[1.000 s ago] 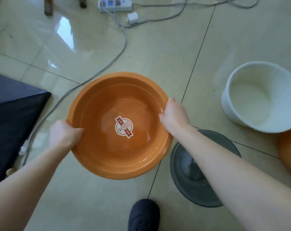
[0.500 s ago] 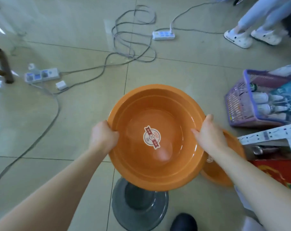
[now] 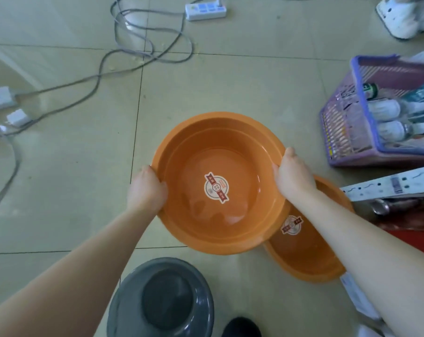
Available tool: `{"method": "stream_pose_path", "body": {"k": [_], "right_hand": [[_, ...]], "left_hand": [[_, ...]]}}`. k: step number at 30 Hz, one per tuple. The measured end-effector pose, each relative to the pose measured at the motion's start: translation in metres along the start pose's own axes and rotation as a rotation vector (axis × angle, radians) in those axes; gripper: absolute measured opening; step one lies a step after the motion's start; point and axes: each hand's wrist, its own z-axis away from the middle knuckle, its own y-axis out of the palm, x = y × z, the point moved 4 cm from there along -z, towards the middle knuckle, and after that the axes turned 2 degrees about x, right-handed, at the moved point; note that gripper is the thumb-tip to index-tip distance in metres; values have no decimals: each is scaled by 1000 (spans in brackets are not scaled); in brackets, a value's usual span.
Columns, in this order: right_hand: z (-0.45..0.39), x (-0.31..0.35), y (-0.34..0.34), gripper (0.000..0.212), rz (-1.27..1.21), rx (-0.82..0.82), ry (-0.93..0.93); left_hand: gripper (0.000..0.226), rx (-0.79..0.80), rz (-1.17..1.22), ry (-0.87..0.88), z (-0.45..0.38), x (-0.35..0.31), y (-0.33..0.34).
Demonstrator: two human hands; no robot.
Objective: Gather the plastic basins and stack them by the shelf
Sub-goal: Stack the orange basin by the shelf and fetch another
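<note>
My left hand is clenched on the left rim of the orange basin, thumb inside, and my right hand grips the opposite rim the same way, so the basin hangs level btwn them, above the floor. Judging by that, the step is nesting it into the second orange basin, which sits on the floor just below and to the right, partly covered by the one I hold and by my right forearm, beside the white shelf rail. To do it well I'd shift right, centre rim over rim, keep it flat, lower w/o tilting, then let go both sides together. Grey basin near the floor's bottom edge comes after, probably. Cables far left/top: mind feet.
</note>
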Motion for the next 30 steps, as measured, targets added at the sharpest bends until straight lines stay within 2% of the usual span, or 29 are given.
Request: {"method": "stream_pose_path", "body": {"k": [11,15,19,21,24,30], "right_hand": [[-59,-7,123,33,110,-3,34],[-62,-10,144,30,110,30,47],[-55,-12,137,29,41,65,14],[-42,-17,118,34,2,42,-40],[-11,-43,82,41,-25,-52,-39],[50,-167,39,72,-3,-63,269]], "left_hand": [[28,54,-170,-51,-67,36,90],[29,69,-184,-85,-74,42,104],[38,119,-211,-111,-68,39,96],[54,90,-247,-48,-55,25,86],[77,33,-306,160,-23,-24,76],[98,206,-459,570,51,-153,126]]}}
